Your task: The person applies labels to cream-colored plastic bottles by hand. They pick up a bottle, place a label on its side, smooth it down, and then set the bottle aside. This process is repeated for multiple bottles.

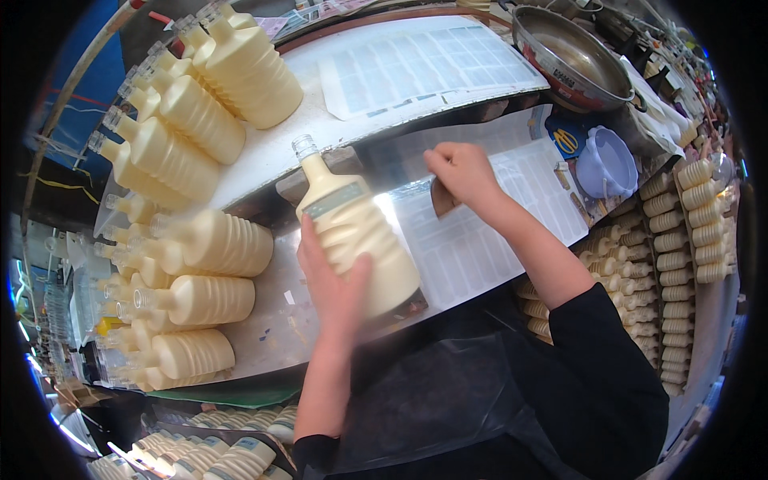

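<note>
A cream-coloured bottle (pixel 376 236) with ridged sides and a clear threaded neck lies in the middle of the bench, its neck pointing away from me. A grey-green label strip (pixel 334 200) crosses its shoulder. My left hand (pixel 332 280) grips the bottle's left side, fingers and thumb around it, slightly blurred. To the right, my right hand (pixel 466 172) is closed in a fist on a flat brown scraper-like piece (pixel 442 198), apart from the bottle. Beneath the right hand lies a sheet of pale labels (pixel 480 240); the forearm covers part of it.
Several cream bottles (pixel 212 300) lie stacked at the left, with more (pixel 248 72) on the white board behind. Another label sheet (pixel 432 68) lies on that board. A metal pan (pixel 572 60), a lilac bucket (pixel 606 164) and yellow-handled scissors (pixel 566 142) are at the right. Racked bottles (pixel 672 264) stand beyond.
</note>
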Action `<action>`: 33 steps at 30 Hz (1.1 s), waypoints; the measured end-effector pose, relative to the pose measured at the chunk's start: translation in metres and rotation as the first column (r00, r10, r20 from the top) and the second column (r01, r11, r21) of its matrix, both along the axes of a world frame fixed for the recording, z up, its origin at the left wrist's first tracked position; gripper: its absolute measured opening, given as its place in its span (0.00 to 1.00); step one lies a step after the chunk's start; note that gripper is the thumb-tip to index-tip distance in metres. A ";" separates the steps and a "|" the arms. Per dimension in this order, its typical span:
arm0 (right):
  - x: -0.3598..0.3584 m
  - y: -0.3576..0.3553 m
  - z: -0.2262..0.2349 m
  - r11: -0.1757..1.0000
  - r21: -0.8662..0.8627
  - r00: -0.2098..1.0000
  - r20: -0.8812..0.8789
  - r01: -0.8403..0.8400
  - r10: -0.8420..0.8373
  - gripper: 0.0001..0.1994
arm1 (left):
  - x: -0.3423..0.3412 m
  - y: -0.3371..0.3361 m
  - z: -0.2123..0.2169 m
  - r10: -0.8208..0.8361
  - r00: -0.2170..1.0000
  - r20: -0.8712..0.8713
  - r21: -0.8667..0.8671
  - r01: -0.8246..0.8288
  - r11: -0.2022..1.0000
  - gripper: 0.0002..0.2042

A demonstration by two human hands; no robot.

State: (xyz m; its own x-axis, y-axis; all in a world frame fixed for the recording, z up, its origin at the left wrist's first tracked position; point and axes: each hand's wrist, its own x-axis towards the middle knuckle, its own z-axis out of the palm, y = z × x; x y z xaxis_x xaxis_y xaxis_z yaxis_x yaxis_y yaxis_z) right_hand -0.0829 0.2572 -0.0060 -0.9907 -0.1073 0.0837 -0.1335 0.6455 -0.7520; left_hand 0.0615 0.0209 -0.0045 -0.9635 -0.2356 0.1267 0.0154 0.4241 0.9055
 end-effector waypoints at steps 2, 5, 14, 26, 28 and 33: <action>-0.002 -0.003 -0.019 0.993 0.113 0.956 -0.287 -0.033 0.065 0.09 | -0.001 0.003 0.002 0.000 1.000 0.008 0.020 0.000 1.000 0.48; -0.026 -0.021 -0.040 0.961 0.275 0.926 -0.364 0.008 0.096 0.07 | -0.001 0.004 0.002 0.009 1.000 0.010 0.059 -0.010 0.998 0.48; -0.072 -0.021 -0.060 0.780 0.600 0.983 0.075 -0.181 0.170 0.09 | 0.001 0.009 0.009 0.042 0.996 0.074 0.262 -0.060 0.963 0.50; -0.060 -0.045 -0.038 0.678 0.720 0.878 -0.219 -0.148 0.425 0.08 | 0.021 0.008 -0.001 0.010 0.994 0.107 0.293 -0.041 0.955 0.49; -0.061 -0.042 -0.043 0.673 0.734 0.840 -0.306 -0.093 0.449 0.07 | 0.028 0.009 -0.006 0.028 0.998 0.054 0.312 -0.043 0.949 0.47; -0.069 -0.042 -0.053 0.725 0.679 0.880 -0.267 -0.117 0.392 0.05 | 0.042 0.012 -0.017 0.037 0.999 -0.020 0.281 -0.030 0.959 0.44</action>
